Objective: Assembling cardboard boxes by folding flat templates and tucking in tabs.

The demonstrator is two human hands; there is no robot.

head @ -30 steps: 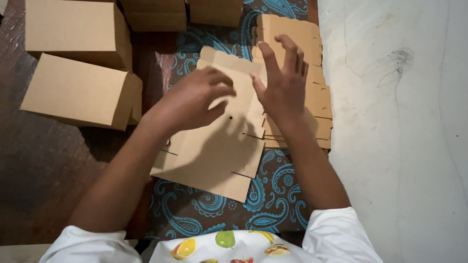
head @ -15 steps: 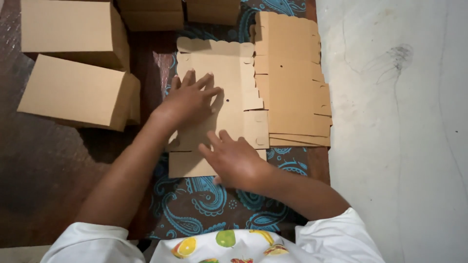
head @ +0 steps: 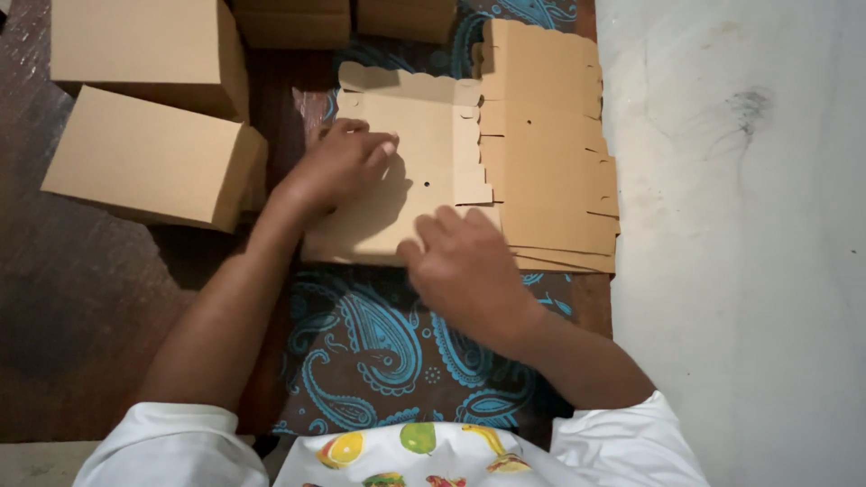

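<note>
A flat brown cardboard box blank with scalloped edges lies on a blue paisley cloth. My left hand rests palm down on the blank's left part, fingers curled. My right hand presses on the blank's near edge, fingers bent over the cardboard. To the right of the blank lies a stack of several more flat blanks.
Folded brown cardboard boxes stand at the left and far left, with more along the far edge. A dark wooden floor lies under the cloth. At the right runs a pale wall or floor surface.
The blank, lifted at an angle a second ago, now lies flat on the cloth. My right hand has come down from the far stack to the blank's near edge.
</note>
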